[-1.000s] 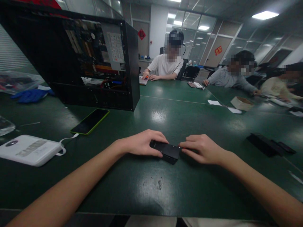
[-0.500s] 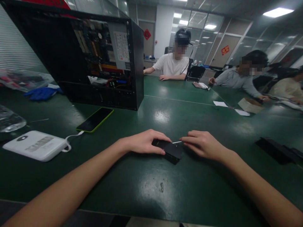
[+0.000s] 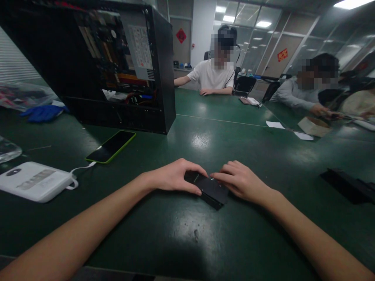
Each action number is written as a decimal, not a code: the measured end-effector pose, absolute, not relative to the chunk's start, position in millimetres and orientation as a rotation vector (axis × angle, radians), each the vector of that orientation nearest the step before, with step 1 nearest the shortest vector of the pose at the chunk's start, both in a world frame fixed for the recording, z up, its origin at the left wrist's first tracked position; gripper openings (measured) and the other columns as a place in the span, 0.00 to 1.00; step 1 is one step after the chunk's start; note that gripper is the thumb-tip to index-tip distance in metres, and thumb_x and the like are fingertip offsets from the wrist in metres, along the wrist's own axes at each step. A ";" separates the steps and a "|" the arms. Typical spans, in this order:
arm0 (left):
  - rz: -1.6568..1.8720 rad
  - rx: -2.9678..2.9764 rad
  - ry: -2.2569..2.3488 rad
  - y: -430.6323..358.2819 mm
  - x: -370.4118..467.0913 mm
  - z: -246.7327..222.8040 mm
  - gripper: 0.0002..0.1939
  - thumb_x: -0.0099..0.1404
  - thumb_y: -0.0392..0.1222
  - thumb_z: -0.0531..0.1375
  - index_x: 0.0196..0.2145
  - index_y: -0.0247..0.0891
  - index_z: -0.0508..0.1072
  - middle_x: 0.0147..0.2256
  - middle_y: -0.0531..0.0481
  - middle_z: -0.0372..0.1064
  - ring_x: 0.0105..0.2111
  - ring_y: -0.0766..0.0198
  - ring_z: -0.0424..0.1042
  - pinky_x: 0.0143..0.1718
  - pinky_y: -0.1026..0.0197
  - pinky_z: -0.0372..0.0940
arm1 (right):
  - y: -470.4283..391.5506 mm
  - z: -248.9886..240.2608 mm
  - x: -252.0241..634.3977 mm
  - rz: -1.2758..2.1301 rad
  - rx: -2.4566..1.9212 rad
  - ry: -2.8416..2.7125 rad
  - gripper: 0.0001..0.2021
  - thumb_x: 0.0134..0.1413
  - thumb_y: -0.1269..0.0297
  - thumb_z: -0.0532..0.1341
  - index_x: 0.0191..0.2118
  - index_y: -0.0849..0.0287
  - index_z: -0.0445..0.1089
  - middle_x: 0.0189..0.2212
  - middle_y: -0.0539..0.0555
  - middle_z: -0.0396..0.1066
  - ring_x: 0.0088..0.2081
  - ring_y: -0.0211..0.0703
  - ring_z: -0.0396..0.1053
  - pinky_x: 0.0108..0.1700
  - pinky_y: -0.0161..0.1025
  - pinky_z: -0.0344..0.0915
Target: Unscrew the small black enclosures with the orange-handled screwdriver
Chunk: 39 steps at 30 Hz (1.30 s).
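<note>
My left hand (image 3: 178, 176) is closed around the left end of a small black box-like part (image 3: 215, 191), thumb on the near side and fingers on the far side. The part rests low over the green table, slanting toward me on the right. My right hand (image 3: 241, 180) is at its far right edge, with thumb and fingertips pinched together and touching its top. A thin pale rod shows only as a small bright bit at those fingertips; the rest is hidden.
An opened black computer case (image 3: 131, 113) stands at the back left. Nearer lie a phone (image 3: 113, 146) cabled to a white power bank (image 3: 38, 181), and blue gloves (image 3: 43, 113). Black parts (image 3: 348, 185) lie at right. People sit across the green table (image 3: 249, 242).
My right hand has moved left onto the black part, and the pale rod that showed between them is now mostly hidden. My left hand keeps its hold. The view has shifted slightly.
</note>
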<state>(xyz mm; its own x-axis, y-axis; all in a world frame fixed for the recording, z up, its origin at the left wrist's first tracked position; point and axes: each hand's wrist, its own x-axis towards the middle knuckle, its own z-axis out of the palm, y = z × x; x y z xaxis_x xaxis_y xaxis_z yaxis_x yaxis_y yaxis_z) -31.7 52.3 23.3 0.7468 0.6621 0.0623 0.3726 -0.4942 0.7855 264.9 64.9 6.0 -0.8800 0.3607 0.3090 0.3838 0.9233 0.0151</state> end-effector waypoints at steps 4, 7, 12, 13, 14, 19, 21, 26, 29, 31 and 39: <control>0.459 2.141 0.741 48.1 -25.2 22.5 0.24 0.62 0.50 0.73 0.54 0.42 0.79 0.43 0.49 0.79 0.42 0.57 0.76 0.42 0.60 0.64 | 63.8 6.4 267.2 -0.067 -0.526 -2.750 0.15 0.74 0.63 0.54 0.58 0.60 0.73 0.39 0.58 0.73 0.41 0.45 0.66 0.42 0.43 0.62; 0.446 2.142 0.721 47.6 -23.4 22.0 0.25 0.62 0.49 0.73 0.55 0.41 0.79 0.45 0.48 0.80 0.43 0.57 0.77 0.43 0.60 0.65 | 62.9 7.2 273.4 0.044 -0.542 -2.713 0.15 0.73 0.62 0.56 0.57 0.62 0.71 0.42 0.60 0.74 0.44 0.46 0.69 0.46 0.44 0.66; 0.537 2.142 0.695 48.8 -21.3 15.9 0.24 0.63 0.48 0.73 0.56 0.42 0.78 0.47 0.48 0.80 0.45 0.57 0.78 0.47 0.59 0.66 | 62.3 4.6 274.3 0.257 -0.588 -2.679 0.12 0.74 0.62 0.55 0.53 0.61 0.72 0.40 0.58 0.73 0.42 0.45 0.69 0.45 0.42 0.67; 0.555 2.142 0.698 48.8 -20.7 14.9 0.24 0.64 0.48 0.72 0.56 0.42 0.78 0.48 0.48 0.80 0.45 0.57 0.78 0.48 0.59 0.66 | 62.4 3.8 273.3 0.265 -0.586 -2.672 0.13 0.74 0.62 0.54 0.53 0.61 0.71 0.39 0.58 0.73 0.42 0.44 0.69 0.44 0.41 0.67; 0.562 2.140 0.700 48.7 -20.2 14.3 0.24 0.64 0.48 0.72 0.56 0.42 0.78 0.48 0.48 0.80 0.45 0.58 0.78 0.48 0.60 0.66 | 62.5 3.5 272.6 0.257 -0.581 -2.671 0.13 0.74 0.62 0.54 0.53 0.62 0.72 0.39 0.58 0.73 0.41 0.44 0.68 0.44 0.41 0.66; 0.517 2.143 0.715 47.2 -19.0 14.9 0.24 0.63 0.47 0.73 0.56 0.42 0.78 0.48 0.48 0.80 0.46 0.57 0.78 0.47 0.59 0.66 | 61.1 11.3 280.9 0.010 -0.578 -2.754 0.13 0.74 0.62 0.54 0.53 0.61 0.73 0.39 0.57 0.73 0.39 0.43 0.69 0.41 0.40 0.63; 0.511 2.134 0.740 46.8 -18.8 13.9 0.26 0.63 0.49 0.73 0.57 0.42 0.77 0.48 0.48 0.79 0.46 0.56 0.77 0.47 0.59 0.66 | 59.1 16.9 287.8 -0.062 -0.599 -2.787 0.14 0.74 0.63 0.54 0.56 0.59 0.73 0.38 0.56 0.73 0.36 0.40 0.68 0.37 0.39 0.60; 0.499 2.092 0.833 47.2 -17.9 9.5 0.28 0.61 0.52 0.74 0.55 0.40 0.78 0.42 0.50 0.79 0.40 0.58 0.77 0.40 0.61 0.66 | 52.0 26.2 294.4 -0.157 -0.635 -2.802 0.16 0.74 0.65 0.53 0.59 0.57 0.71 0.38 0.53 0.73 0.31 0.36 0.68 0.31 0.37 0.57; 0.494 2.099 0.851 47.7 -17.9 9.0 0.27 0.60 0.53 0.74 0.55 0.41 0.79 0.41 0.50 0.79 0.39 0.59 0.77 0.40 0.61 0.65 | 48.9 27.9 292.5 -0.217 -0.636 -2.813 0.16 0.74 0.65 0.52 0.59 0.58 0.71 0.38 0.53 0.73 0.31 0.37 0.68 0.31 0.38 0.57; 0.506 2.118 0.852 47.9 -18.1 8.7 0.28 0.60 0.52 0.75 0.55 0.41 0.79 0.41 0.50 0.80 0.39 0.59 0.77 0.39 0.62 0.64 | 47.9 28.2 291.4 -0.267 -0.630 -2.815 0.16 0.74 0.66 0.53 0.60 0.58 0.70 0.37 0.52 0.72 0.31 0.37 0.69 0.30 0.38 0.58; 0.516 2.153 0.837 48.2 -18.5 7.4 0.29 0.60 0.53 0.74 0.55 0.41 0.79 0.40 0.51 0.80 0.37 0.61 0.77 0.37 0.63 0.64 | 47.7 30.3 291.4 -0.271 -0.611 -2.834 0.16 0.74 0.67 0.52 0.60 0.59 0.69 0.38 0.52 0.73 0.31 0.38 0.70 0.30 0.38 0.61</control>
